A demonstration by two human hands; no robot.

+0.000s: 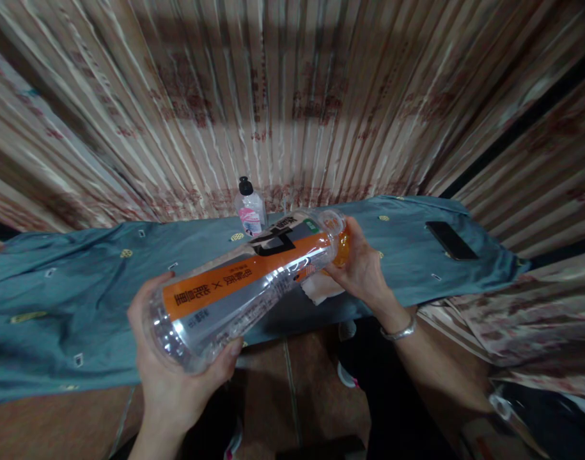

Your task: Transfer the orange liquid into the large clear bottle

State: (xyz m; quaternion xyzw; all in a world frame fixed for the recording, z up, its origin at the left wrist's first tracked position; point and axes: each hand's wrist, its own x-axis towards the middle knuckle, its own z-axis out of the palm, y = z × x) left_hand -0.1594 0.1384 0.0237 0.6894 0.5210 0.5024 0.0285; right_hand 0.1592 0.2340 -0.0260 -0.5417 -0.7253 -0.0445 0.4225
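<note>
Both of my hands held the clear plastic bottle [247, 281] tilted mid-frame above the table [81, 287]: left hand [177, 377] cupped its base for support, right hand [362, 265] closed around the orange cap [343, 246].

A lived-in home room seems to be showing here. Striped patterned curtains [292, 96] are hanging behind a bench [57, 306] wearing a teal cloth. A phone [451, 240] is lying on it.

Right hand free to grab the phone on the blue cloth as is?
Probably not right away. The right hand is closed around the cap end of the clear bottle, which the left hand holds at its base. The phone lies uncovered on the blue cloth to its right, with nothing between them.
</note>
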